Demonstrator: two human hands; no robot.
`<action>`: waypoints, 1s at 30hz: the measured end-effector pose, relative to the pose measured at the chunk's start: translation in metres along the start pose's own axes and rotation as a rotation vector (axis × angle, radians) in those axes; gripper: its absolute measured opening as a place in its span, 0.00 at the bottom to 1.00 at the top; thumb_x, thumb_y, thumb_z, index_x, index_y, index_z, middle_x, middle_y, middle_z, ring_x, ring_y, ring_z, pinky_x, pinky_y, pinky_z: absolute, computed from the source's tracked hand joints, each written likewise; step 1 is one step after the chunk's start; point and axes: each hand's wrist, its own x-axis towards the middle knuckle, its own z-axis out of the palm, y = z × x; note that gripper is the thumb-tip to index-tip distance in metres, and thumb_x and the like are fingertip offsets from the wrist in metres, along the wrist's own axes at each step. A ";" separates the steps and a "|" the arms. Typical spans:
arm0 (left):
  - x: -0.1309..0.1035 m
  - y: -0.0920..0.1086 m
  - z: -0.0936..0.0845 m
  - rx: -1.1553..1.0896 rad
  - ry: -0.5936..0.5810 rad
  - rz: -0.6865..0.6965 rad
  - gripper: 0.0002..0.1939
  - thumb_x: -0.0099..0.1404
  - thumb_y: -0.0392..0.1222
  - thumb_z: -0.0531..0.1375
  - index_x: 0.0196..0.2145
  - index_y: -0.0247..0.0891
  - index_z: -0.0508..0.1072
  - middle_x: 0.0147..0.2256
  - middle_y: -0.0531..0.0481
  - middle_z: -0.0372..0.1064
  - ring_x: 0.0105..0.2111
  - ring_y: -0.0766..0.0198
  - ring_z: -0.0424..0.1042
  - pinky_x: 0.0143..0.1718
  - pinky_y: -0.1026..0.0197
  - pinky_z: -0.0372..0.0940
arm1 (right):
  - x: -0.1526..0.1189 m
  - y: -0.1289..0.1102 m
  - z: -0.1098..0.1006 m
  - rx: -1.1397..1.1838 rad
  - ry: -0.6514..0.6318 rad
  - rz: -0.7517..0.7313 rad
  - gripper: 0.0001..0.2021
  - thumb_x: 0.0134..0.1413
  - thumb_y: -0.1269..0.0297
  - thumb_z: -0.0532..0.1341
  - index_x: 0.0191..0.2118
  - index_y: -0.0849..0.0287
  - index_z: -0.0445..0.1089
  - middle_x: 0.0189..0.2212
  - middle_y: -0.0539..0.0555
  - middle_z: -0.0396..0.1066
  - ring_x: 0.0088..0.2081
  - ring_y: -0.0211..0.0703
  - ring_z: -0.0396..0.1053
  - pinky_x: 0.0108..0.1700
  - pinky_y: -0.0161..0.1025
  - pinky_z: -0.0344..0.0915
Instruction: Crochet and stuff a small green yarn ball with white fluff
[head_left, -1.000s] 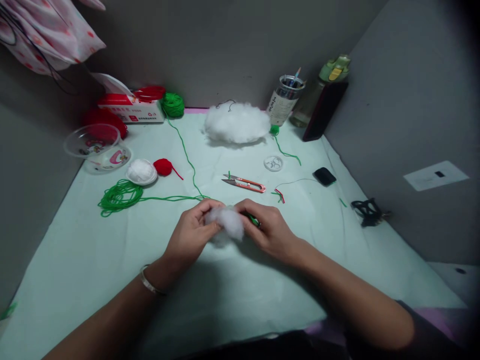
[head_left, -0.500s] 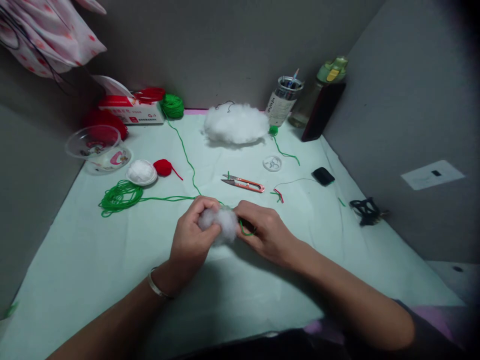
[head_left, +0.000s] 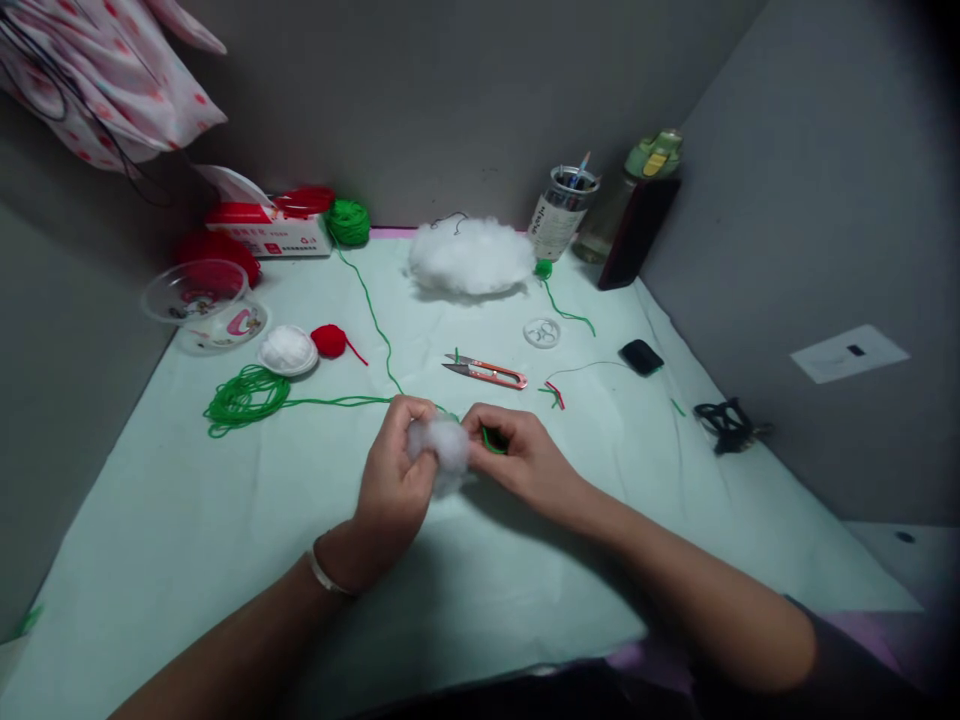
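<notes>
Grey walls [head_left: 420,110] flank the pale desk [head_left: 487,600], with pencils [head_left: 582,168] in a can [head_left: 556,228] near its far-right corner, left hand [head_left: 394,475] gripping stuffing [head_left: 441,450], right hand [head_left: 529,458] curled round green yarn [head_left: 488,443].

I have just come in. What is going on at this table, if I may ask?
A person's left hand holds a tuft of white stuffing. The right hand works at its edge, with green yarn looped by the fingers; exactly what they pinch is unclear. Beyond the hands lie orange-handled snips and, farther back, a bigger white fluffy heap.
</notes>
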 end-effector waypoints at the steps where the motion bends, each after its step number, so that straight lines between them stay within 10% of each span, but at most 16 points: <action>1: 0.000 0.002 -0.001 -0.013 -0.036 -0.011 0.14 0.52 0.30 0.56 0.38 0.42 0.66 0.37 0.51 0.66 0.39 0.58 0.67 0.42 0.58 0.64 | 0.001 0.000 -0.001 -0.005 0.018 -0.007 0.06 0.53 0.68 0.60 0.27 0.57 0.64 0.22 0.44 0.57 0.26 0.34 0.53 0.29 0.35 0.50; 8: 0.006 0.011 -0.016 -0.243 -0.356 -0.240 0.15 0.72 0.55 0.56 0.43 0.40 0.71 0.33 0.51 0.67 0.28 0.63 0.62 0.27 0.61 0.57 | -0.001 0.001 -0.003 -0.207 0.120 -0.085 0.07 0.46 0.71 0.59 0.24 0.56 0.59 0.20 0.43 0.54 0.24 0.33 0.50 0.27 0.35 0.48; 14: 0.014 0.002 -0.021 -0.225 -0.421 -0.372 0.18 0.64 0.54 0.67 0.45 0.42 0.70 0.29 0.56 0.66 0.24 0.66 0.60 0.24 0.64 0.56 | -0.001 -0.003 -0.007 -0.138 0.044 -0.039 0.10 0.52 0.66 0.61 0.25 0.56 0.60 0.21 0.43 0.55 0.24 0.33 0.50 0.27 0.35 0.48; 23: 0.010 0.004 -0.004 -0.097 -0.096 -0.161 0.08 0.54 0.36 0.61 0.28 0.40 0.63 0.31 0.53 0.66 0.32 0.64 0.64 0.35 0.62 0.60 | -0.007 -0.013 -0.002 0.024 -0.092 0.013 0.07 0.52 0.69 0.62 0.29 0.56 0.62 0.23 0.42 0.54 0.26 0.33 0.50 0.27 0.34 0.49; 30: 0.001 0.005 0.001 -0.189 -0.108 -0.172 0.10 0.60 0.37 0.63 0.40 0.38 0.70 0.35 0.52 0.67 0.32 0.64 0.65 0.32 0.63 0.60 | -0.002 -0.001 0.002 -0.117 0.109 -0.001 0.08 0.48 0.70 0.59 0.24 0.56 0.58 0.20 0.42 0.53 0.24 0.33 0.49 0.27 0.36 0.47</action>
